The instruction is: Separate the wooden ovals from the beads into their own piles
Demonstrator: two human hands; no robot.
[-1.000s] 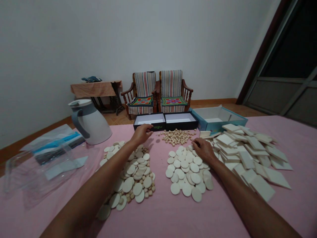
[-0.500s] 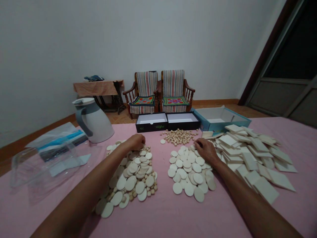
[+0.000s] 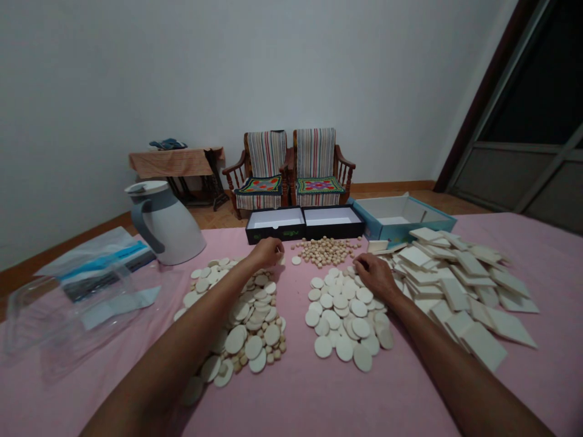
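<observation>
- Have left hand (image 3: 268, 252) near frame centre, at the upper right of the mixed pile (image 3: 253, 348), just left of a lone pale disc (image 3: 296, 260).
- See left fingers bunched narrow, with a pale edge (image 3: 282, 261) showing at the tips; can't tell if gripped or lying on the pink cloth (image 3: 291, 400).
- Have right hand (image 3: 374, 273) right of centre, at the upper right edge of the disc pile (image 3: 340, 301), beside the tile heap (image 3: 455, 294).
- See right fingers curled inward; can't tell if holding anything.
- Find mixed pile lower left of centre: pale discs plus small wooden pieces, partly hidden by left forearm.
- Find disc pile lower right of centre, well apart from mixed pile.
- Find small wooden heap (image 3: 324, 250) at centre, just below two black trays (image 3: 334, 232).
- Find tile heap at right, below blue box (image 3: 387, 232).
- See grey-and-white jug (image 3: 180, 233) at left, near clear plastic packaging (image 3: 31, 315).
- See two striped chairs (image 3: 315, 152) at upper centre.
</observation>
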